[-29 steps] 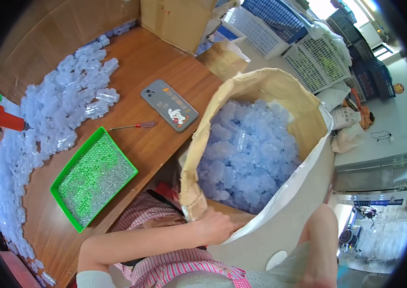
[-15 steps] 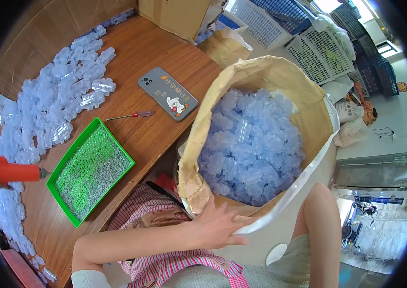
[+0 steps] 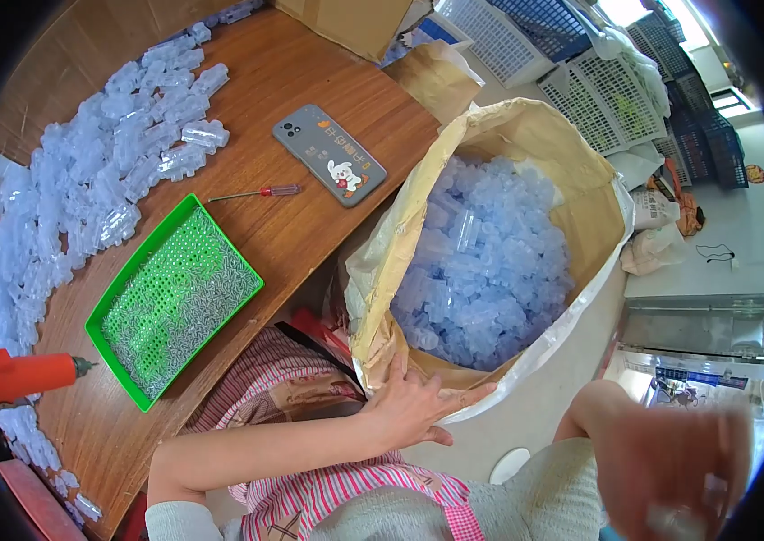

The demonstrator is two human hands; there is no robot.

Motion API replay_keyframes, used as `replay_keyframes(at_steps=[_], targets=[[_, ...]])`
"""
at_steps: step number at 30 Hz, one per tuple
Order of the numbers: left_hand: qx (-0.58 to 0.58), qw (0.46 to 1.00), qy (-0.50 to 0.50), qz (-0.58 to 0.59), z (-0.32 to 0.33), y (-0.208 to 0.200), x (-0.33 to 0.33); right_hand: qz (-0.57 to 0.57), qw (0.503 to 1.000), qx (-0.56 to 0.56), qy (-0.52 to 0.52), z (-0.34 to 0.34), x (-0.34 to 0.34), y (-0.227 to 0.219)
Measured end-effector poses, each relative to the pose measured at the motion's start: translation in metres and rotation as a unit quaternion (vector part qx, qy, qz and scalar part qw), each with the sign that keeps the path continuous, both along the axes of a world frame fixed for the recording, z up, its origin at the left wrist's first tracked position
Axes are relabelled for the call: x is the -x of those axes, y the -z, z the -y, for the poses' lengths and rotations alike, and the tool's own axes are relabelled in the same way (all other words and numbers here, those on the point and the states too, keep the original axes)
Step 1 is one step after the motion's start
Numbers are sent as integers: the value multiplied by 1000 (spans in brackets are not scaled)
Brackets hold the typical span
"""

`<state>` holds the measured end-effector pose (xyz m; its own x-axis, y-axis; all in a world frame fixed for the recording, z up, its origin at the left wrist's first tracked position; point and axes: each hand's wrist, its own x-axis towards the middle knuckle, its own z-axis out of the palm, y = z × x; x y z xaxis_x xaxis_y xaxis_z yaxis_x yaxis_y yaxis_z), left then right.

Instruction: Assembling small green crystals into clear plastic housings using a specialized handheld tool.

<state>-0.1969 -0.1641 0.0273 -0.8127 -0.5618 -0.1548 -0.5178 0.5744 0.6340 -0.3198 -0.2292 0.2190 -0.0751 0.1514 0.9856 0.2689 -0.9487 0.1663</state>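
Note:
A large paper sack [image 3: 594,198], tan inside and white outside, stands in front of me, filled with clear bluish plastic pieces [image 3: 490,261]. My left hand [image 3: 405,406] lies over its near rim, fingers spread across the fold and thumb on the outer side, holding the edge. At the lower right, my right hand [image 3: 671,460] is raised apart from the sack and smeared by motion. A few shiny clear plastic bits [image 3: 680,521] show at its fingers; their exact shape is blurred.
On the wooden table [image 3: 310,72] lie a heap of clear plastic pieces [image 3: 84,171], a green tray [image 3: 247,279] of small metal screws, a screwdriver [image 3: 283,190] and a phone [image 3: 328,155]. A red power driver [image 3: 21,377] is at left. Plastic crates [image 3: 594,104] stand behind.
My right hand has risen into view at the lower right with clear bits at its fingers. My left hand stays on the sack's rim. The view has shifted slightly.

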Motion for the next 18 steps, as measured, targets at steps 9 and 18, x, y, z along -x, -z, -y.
replay_keyframes(at_steps=[9,18], targets=[[28,999,42,5,2,-7,1,-614,543,-357,448,108,68,223],[66,996,21,-53,7,-8,-20,-785,340,-407,321,46,71,181]])
